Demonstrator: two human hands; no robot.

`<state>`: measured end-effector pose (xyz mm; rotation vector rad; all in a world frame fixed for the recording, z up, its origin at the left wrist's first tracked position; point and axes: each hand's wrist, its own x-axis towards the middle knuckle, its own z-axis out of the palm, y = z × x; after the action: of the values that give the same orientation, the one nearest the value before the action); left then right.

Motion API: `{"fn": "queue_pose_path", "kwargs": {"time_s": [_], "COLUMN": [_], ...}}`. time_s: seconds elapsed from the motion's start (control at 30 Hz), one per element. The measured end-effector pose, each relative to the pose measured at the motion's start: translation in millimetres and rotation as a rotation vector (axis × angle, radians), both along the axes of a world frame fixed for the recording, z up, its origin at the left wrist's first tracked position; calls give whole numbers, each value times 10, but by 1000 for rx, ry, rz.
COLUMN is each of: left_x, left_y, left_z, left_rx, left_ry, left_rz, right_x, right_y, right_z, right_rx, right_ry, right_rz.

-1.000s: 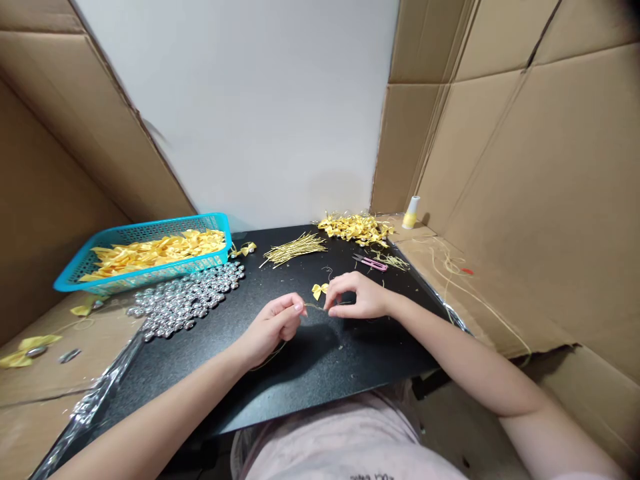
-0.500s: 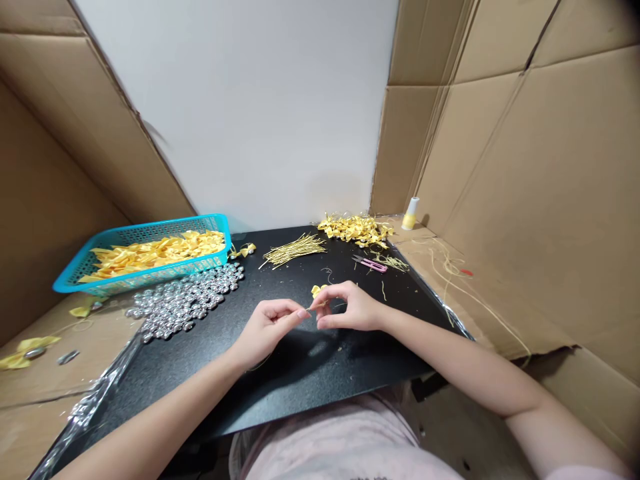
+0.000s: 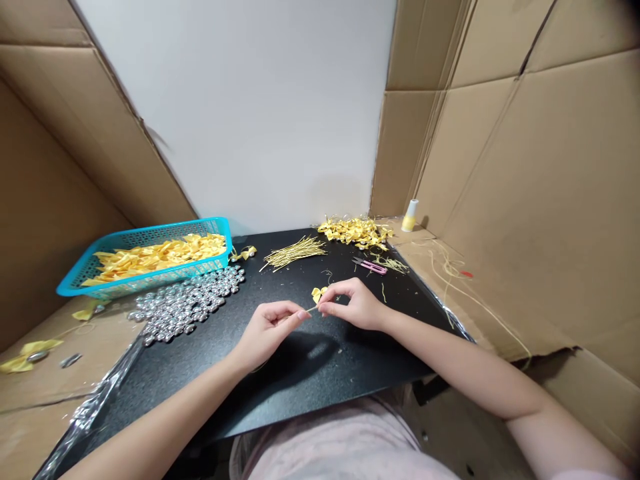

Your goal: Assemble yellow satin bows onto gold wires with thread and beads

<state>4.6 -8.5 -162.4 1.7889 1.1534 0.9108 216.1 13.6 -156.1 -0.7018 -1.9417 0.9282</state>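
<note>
Brown cardboard walls [image 3: 550, 167] stood on both sides of a black table [image 3: 300, 393]. Between the two hands, over the table, was a thin string [image 3: 313, 309]. The left hand [image 3: 270, 330] pinched it with thumb and finger. Half a second before, the right hand [image 3: 356, 305] had its thumb apart; now thumb and finger met on the string. More of the yellow bow [image 3: 318, 294] showed behind them. The string's short stretch ran sideways, sloping slightly up toward the right hand.

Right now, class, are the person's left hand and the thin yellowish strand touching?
Touching: the head view shows the left hand pinching the strand between thumb and finger.
</note>
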Motion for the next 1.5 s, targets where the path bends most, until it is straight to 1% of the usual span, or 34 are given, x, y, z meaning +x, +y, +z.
{"fn": "queue_pose_path", "kwargs": {"time_s": [0.13, 0.33, 0.53, 0.67, 0.83, 0.93, 1.0, 1.07, 1.17, 1.23, 1.3, 1.4, 1.5], "left_x": [-4, -27, -24, -21, -28, -33, -32, -26, -19, -22, -32, -50, -68], "left_y": [7, 4, 16, 8, 9, 12, 11, 10, 10, 11, 13, 21, 36], "left_z": [-4, 7, 20, 37, 36, 33, 33, 33, 33, 35, 42, 54, 61], "left_rx": [-12, -25, -34, -49, -32, -27, -35, -46, -50, -56, -71, -95, -110], "left_ry": [21, 32, -20, -58, -44, -30, -22, -25, -32, -27, -14, -3, -7], "left_rz": [1, -2, -17, -23, 5, 13, 11, -4, -53, -73, -75, -79, -85], "right_x": [20, 37, 46, 42, 123, 183, 173, 112, -12, -54, -40, 35, 84], "right_y": [27, 58, 49, 45, 78, 100, 94, 69, 29, 23, 34, 53, 55], "right_z": [-10, -13, -1, -10, 29, 73, 80, 58, -8, -36, -29, 32, 90], "right_rx": [23, 119, 132, 144, 146, 169, 171, 159, 159, 164, 167, 159, 138], "right_ry": [-1, -31, -55, -51, -8, 59, 63, -6, -156, -187, -161, -149, -166], "right_rz": [-27, -58, -92, -75, -36, -85, -106, -37, 130, 159, 122, 52, 23]}}
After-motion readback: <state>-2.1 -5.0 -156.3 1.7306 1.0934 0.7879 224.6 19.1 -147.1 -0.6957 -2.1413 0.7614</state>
